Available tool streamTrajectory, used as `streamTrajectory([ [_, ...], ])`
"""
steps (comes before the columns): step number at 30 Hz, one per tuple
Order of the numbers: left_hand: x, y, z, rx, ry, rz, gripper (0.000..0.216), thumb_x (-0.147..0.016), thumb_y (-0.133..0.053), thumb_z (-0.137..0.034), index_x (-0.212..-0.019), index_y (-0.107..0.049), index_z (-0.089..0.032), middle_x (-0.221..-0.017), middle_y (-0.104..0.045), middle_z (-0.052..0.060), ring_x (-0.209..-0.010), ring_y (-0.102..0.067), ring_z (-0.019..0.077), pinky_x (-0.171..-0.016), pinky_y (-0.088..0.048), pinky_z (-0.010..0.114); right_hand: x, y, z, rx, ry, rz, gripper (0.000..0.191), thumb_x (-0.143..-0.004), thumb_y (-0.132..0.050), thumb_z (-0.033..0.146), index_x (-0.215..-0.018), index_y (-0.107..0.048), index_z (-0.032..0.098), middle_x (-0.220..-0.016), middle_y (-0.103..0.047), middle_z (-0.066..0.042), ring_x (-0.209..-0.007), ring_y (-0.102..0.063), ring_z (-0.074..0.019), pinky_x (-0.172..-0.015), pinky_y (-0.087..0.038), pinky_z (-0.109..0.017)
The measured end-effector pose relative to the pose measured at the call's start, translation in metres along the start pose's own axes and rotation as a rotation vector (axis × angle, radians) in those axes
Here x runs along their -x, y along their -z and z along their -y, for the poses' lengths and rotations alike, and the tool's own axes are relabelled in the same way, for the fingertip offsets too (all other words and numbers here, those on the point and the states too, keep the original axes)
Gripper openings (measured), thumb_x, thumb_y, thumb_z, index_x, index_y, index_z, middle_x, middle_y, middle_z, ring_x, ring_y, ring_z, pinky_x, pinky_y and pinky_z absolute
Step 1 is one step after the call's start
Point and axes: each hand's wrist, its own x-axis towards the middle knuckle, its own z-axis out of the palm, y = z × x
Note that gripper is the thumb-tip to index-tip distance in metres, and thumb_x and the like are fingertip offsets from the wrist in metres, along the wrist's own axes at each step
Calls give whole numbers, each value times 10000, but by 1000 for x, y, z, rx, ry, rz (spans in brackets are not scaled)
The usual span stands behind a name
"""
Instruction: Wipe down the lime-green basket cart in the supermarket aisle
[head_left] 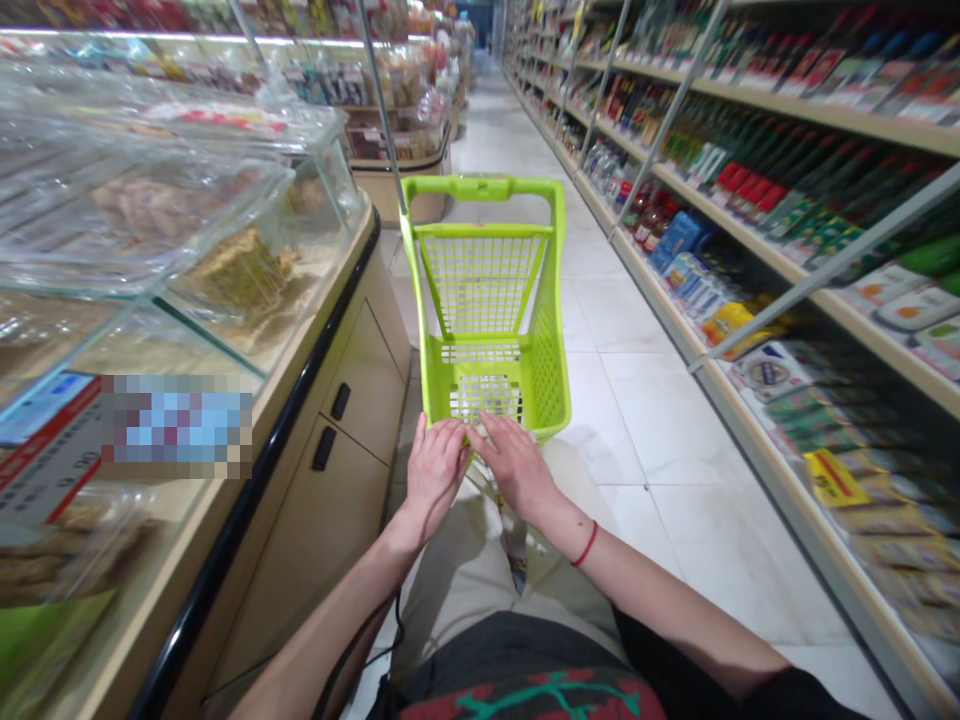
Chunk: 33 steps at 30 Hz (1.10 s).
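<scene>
A bright green plastic shopping cart [559, 330] stands upright on the floor just ahead of my legs. Its basket has lattice walls and a slotted bottom, and I see no goods inside. At the near rim, my left hand [436, 465] curls its fingers over the edge. Close beside it, my right hand [517, 468] lies over the same rim with bent fingers, near the left fingertips. Both thumbs and the undersides of the fingers are partly hidden. A raised bar [484, 188] spans the far end of the cart, away from my hands.
On the left runs a wooden display counter [360, 400] with glass-covered bins of packaged food and a black edge rail. Long shelves [750, 220] of bottles and boxes line the right, fronted by slanted metal bars. A tiled aisle [622, 400] stretches ahead.
</scene>
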Motion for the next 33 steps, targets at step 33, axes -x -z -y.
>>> streamTrajectory([
  [33, -1, 1, 4, -32, -1, -18, 232, -944, -532, -271, -1138, -615, -174, -1053, -721, 58, -1054, -637, 208, -1172, -310, 496, 11, 10, -18, 21, 36, -3, 442, -923, -499, 59, -1356, -547, 137, -1400, -554, -203, -1314, -523, -278, -1076, -465, -467],
])
